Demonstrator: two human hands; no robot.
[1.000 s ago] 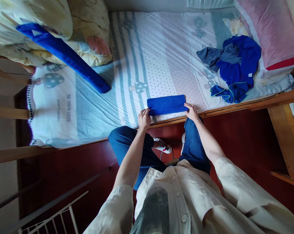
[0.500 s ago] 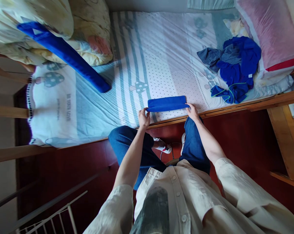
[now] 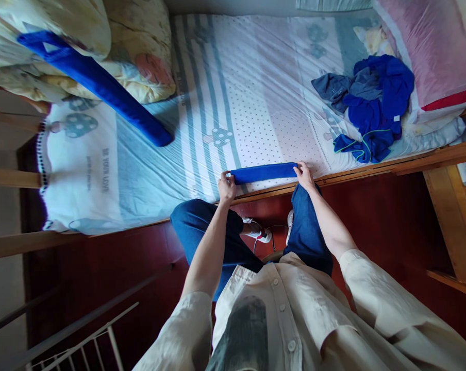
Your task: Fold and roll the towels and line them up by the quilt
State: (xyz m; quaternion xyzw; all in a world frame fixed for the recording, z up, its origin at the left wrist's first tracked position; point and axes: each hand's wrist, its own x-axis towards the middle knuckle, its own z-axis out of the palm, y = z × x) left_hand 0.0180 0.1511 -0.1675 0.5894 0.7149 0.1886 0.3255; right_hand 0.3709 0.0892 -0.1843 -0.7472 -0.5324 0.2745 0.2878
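A blue cloth (image 3: 264, 173), folded into a narrow strip, lies along the front edge of the bed. My left hand (image 3: 227, 187) pinches its left end, and my right hand (image 3: 304, 175) pinches its right end. What kind of cloth item it is, I cannot tell. On the left of the bed a long blue folded cloth (image 3: 101, 85) rests slantwise, its upper end against a yellowish quilt (image 3: 144, 62). To the right sits a crumpled heap of blue and grey clothes (image 3: 376, 103).
Beneath everything is a patterned bed sheet (image 3: 252, 93). A pink pillow (image 3: 434, 56) stands at the far right. The wooden bed rail (image 3: 356, 172) runs along the front, above a dark red floor (image 3: 376, 221). A white metal rack (image 3: 113, 340) is at lower left.
The far layer of the blue cloth has been folded toward me, so two bands have become one narrow strip. Both hands stay at its ends. The view has shifted slightly.
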